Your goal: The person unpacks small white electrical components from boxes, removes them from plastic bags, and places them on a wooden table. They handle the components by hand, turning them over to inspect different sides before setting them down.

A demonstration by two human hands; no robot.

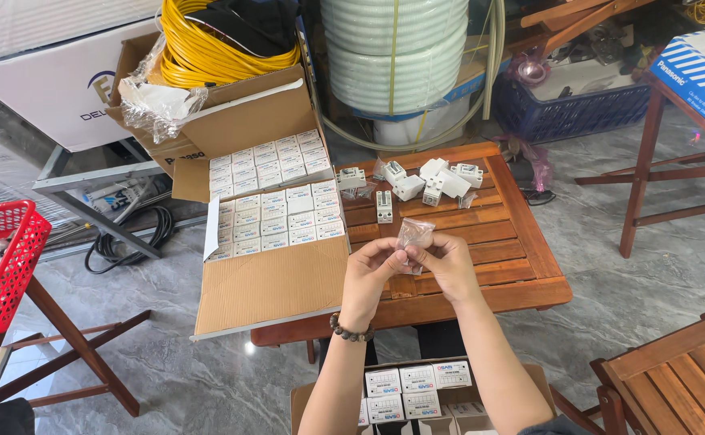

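While my left hand [366, 270] and right hand [449, 262] pinch their fingers shut on the small clear plastic bag [413, 235] above the tabletop [481, 242], it seems light, crinkly, slippery, best gripped at its edges.

Red basket [2, 266], yellow cable coil [207, 56], white parts [437, 184], brown slatted table [489, 242].

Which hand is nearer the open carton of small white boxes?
Left. The left hand is just beside the carton flap's right edge; the right hand sits farther right, both pinching a small clear bag.
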